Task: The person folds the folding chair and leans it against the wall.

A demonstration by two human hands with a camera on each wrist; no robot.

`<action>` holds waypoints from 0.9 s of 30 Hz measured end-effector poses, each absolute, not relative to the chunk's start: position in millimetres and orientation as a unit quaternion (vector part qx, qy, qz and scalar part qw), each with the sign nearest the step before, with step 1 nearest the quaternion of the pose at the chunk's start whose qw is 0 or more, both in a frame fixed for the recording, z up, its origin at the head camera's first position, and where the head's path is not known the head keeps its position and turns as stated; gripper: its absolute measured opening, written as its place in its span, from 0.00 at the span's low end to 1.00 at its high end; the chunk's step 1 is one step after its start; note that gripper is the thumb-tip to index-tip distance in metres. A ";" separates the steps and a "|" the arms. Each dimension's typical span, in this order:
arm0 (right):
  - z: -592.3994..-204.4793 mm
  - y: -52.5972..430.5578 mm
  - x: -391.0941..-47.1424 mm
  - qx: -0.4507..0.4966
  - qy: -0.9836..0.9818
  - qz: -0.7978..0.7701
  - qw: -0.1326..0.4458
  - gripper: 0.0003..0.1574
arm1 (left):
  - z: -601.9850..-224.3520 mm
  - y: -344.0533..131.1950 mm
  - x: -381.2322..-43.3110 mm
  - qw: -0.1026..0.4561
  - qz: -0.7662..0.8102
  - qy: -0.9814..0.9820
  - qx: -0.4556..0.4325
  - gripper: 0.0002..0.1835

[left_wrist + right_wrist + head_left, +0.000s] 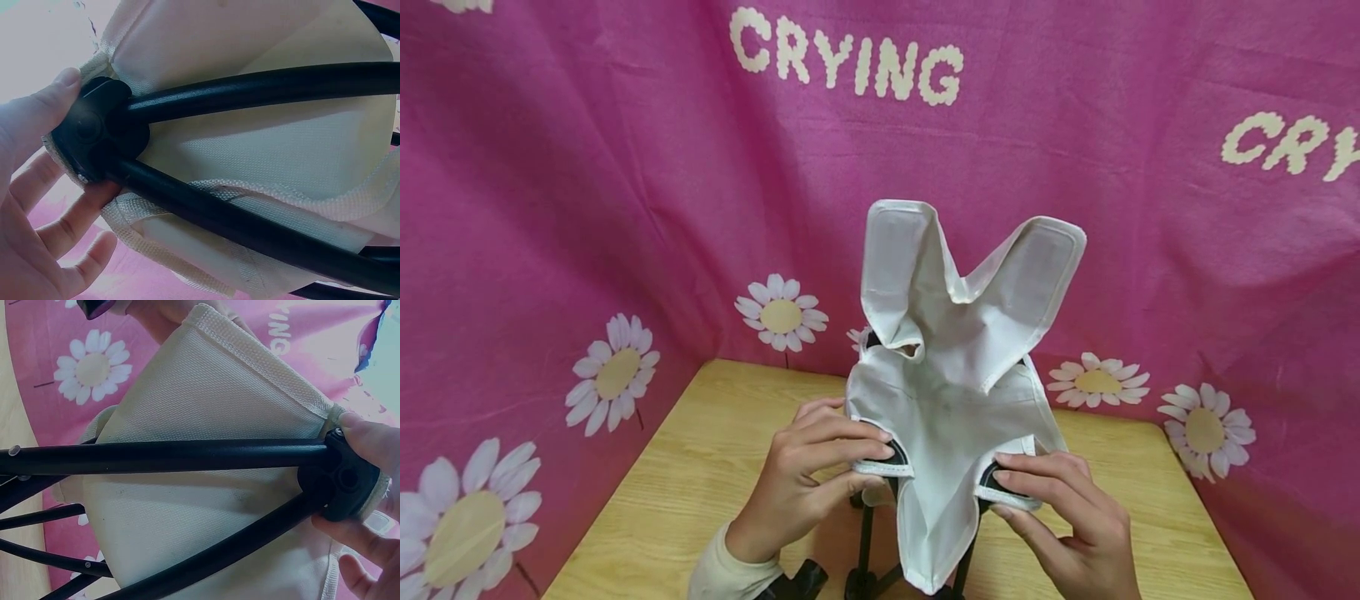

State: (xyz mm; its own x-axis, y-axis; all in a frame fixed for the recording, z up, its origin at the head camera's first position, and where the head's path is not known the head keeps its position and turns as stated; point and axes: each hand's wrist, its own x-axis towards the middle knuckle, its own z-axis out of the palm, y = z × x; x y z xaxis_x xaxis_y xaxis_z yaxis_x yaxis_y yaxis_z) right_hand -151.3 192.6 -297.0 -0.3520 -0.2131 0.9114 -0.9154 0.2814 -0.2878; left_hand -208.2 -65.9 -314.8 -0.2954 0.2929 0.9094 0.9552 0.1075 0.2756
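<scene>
A folding chair with a white fabric seat (936, 417) and a black tubular frame stands in front of me in the head view. Its two upper flaps rise at the back, and the front of the cloth sags in a point. My left hand (808, 462) pinches the left front corner, thumb below and fingers on top. At the right front corner, my right hand (1075, 512) pinches the cloth the same way. Under these corners sit black plastic joints, the left joint (94, 125) and the right joint (344, 478), where black tubes (187, 456) meet.
The chair's legs (867, 533) reach down toward a light wooden table (700, 467). A pink cloth backdrop (1000, 150) with daisies and lettering surrounds the table at the back and sides. A black object (808, 577) is by the left cuff.
</scene>
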 end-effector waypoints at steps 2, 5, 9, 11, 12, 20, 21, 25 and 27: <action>-297.5 192.9 -151.7 0.407 -0.694 0.440 0.399 0.15 | -314.8 -65.7 -208.4 0.355 -0.467 -0.654 -0.477 0.14; -298.3 193.5 -152.0 0.405 -0.697 0.439 0.398 0.15 | -314.4 -65.3 -208.6 0.357 -0.466 -0.654 -0.477 0.14; -298.4 194.0 -151.8 0.399 -0.701 0.438 0.396 0.15 | -313.9 -64.3 -208.9 0.361 -0.464 -0.652 -0.479 0.14; -298.2 193.9 -151.9 0.400 -0.701 0.438 0.397 0.15 | -313.9 -63.8 -209.1 0.363 -0.464 -0.650 -0.480 0.14; -298.1 193.6 -152.3 0.403 -0.698 0.439 0.398 0.15 | -313.9 -63.4 -209.3 0.364 -0.463 -0.650 -0.480 0.14; -298.7 193.6 -152.7 0.401 -0.699 0.437 0.400 0.15 | -313.8 -62.5 -209.3 0.362 -0.464 -0.651 -0.480 0.13; -299.5 194.2 -153.1 0.401 -0.700 0.436 0.400 0.15 | -313.7 -62.4 -209.3 0.362 -0.464 -0.651 -0.480 0.13; -304.2 197.1 -155.2 0.396 -0.706 0.432 0.398 0.16 | -314.3 -61.4 -209.5 0.362 -0.466 -0.650 -0.479 0.13; -305.7 198.3 -155.9 0.394 -0.708 0.432 0.396 0.16 | -314.3 -60.7 -209.3 0.362 -0.467 -0.650 -0.479 0.12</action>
State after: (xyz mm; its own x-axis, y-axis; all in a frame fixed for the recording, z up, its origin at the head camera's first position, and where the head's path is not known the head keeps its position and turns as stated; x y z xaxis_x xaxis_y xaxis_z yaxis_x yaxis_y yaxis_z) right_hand -155.9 198.3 -305.7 -0.3763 -0.2155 0.9011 -0.8996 0.3174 -0.2999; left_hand -209.3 -60.7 -314.3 -0.2806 0.2841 0.9168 0.9596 0.1056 0.2609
